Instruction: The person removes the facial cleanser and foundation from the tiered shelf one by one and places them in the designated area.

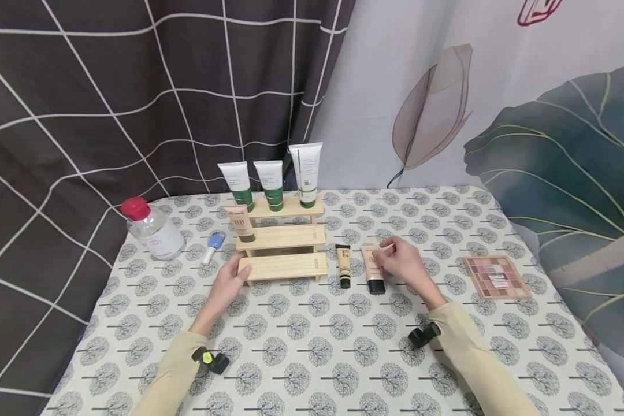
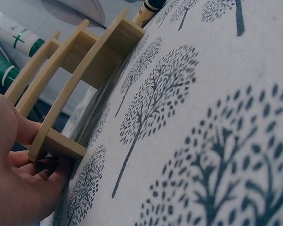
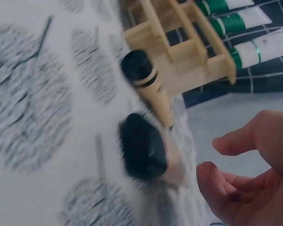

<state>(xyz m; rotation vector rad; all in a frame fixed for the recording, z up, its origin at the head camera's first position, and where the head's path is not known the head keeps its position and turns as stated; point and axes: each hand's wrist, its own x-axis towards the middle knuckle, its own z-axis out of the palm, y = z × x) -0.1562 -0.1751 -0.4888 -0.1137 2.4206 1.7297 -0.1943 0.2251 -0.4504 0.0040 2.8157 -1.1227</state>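
Observation:
My left hand [image 1: 227, 286] grips the left end of the lowest step of a three-tier wooden display stand [image 1: 283, 266]. In the left wrist view the thumb is above the board and the fingers curl beneath it. My right hand [image 1: 404, 261] is over the upper right side of a pink BB cream tube [image 1: 372, 268] lying on the table. The right wrist view shows a gap between thumb and fingers, with nothing held. Left of that tube lies a smaller beige tube [image 1: 344, 267] with a black cap. Another BB cream tube [image 1: 240, 222] stands on the middle step.
White-and-green tubes [image 1: 272, 185] stand cap down on the top step. To the left are a clear bottle with a red cap [image 1: 156, 230] and a small blue-and-white item [image 1: 215, 245]. An eyeshadow palette [image 1: 496, 277] lies at right on the tree-print tablecloth [image 1: 343, 370]. Curtains hang behind.

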